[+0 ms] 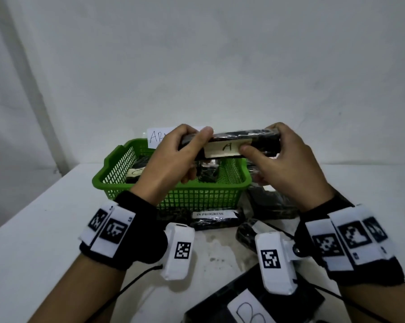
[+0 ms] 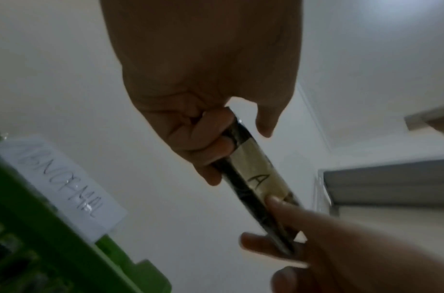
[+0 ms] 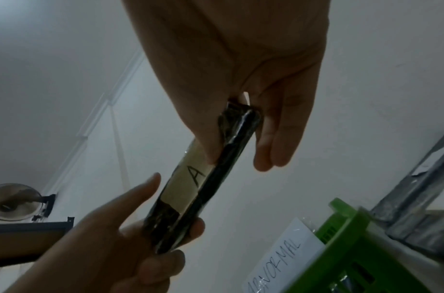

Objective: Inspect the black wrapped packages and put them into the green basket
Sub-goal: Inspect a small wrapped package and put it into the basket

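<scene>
Both hands on one black wrapped package (image 1: pixel 229 142), held in the air just above the green basket (image 1: pixel 173 197). Left hand (image 1: pixel 173 157) has fingers curled round the left end, thumb on top. Right hand (image 1: pixel 283 164) clamps the right end, thumb on the near face beside the cream label (image 1: pixel 225 148) marked "A". Firm two-handed grip, package roughly level, label toward the head camera. Wrist views confirm it: package is a slim flat slab, edge-on, pinched at both ends.

My read: mid-inspection on this one, not yet dropped in.

Done so far: basket already holds at least two black packages (image 1: pixel 208 173), one with a pale label, partly hidden behind the left hand. A white card (image 1: pixel 156 136) at the basket's far rim reads "ABNORMAL" in the wrist views.

Left to do, as far as visible:
- package with an "IN PROGRESS" label (image 1: pixel 214 219) on the surface, just in front of the basket
- another black package (image 1: pixel 248 231) beside it, partly behind the right wrist camera
- a dark pile (image 1: pixel 271 203) right of the basket, count unclear
- large package labelled "B" (image 1: pixel 250 306) at the near edge of the surface

So roughly a third through, at a guess. The held one only needs lowering into the basket, which has room.
</scene>
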The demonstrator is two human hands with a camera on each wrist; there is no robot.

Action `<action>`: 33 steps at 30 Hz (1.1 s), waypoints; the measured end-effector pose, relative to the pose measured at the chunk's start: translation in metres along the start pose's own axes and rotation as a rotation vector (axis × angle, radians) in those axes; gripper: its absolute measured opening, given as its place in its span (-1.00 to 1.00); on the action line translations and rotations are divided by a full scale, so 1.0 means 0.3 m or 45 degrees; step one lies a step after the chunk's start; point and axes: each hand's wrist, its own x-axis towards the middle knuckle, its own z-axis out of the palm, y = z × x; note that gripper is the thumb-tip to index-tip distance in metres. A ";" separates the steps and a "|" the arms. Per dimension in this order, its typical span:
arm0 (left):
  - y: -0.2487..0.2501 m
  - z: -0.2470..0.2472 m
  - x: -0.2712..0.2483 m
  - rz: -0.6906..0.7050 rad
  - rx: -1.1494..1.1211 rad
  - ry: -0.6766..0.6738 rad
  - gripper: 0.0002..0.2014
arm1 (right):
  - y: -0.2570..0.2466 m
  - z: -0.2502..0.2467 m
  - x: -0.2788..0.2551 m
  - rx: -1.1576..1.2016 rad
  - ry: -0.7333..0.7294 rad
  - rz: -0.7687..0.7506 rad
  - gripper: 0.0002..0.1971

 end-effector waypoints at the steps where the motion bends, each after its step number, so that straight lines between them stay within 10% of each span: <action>1: -0.003 0.002 0.006 -0.001 -0.040 0.015 -0.67 | -0.003 0.001 0.000 0.029 -0.046 0.033 -0.59; 7: -0.019 -0.017 0.007 0.025 -0.160 -0.039 -0.78 | -0.027 0.006 0.005 0.708 -0.161 0.274 -0.56; 21: -0.013 0.002 -0.007 0.153 -0.186 0.021 -0.86 | -0.022 0.035 0.000 0.440 0.027 -0.118 -0.57; 27: -0.016 -0.002 -0.004 0.262 -0.209 0.009 -0.78 | -0.027 0.028 0.011 0.891 -0.184 0.314 -0.63; 33: -0.023 0.004 0.000 0.017 -0.311 -0.055 -0.81 | -0.011 0.019 0.016 0.851 -0.142 0.187 -0.70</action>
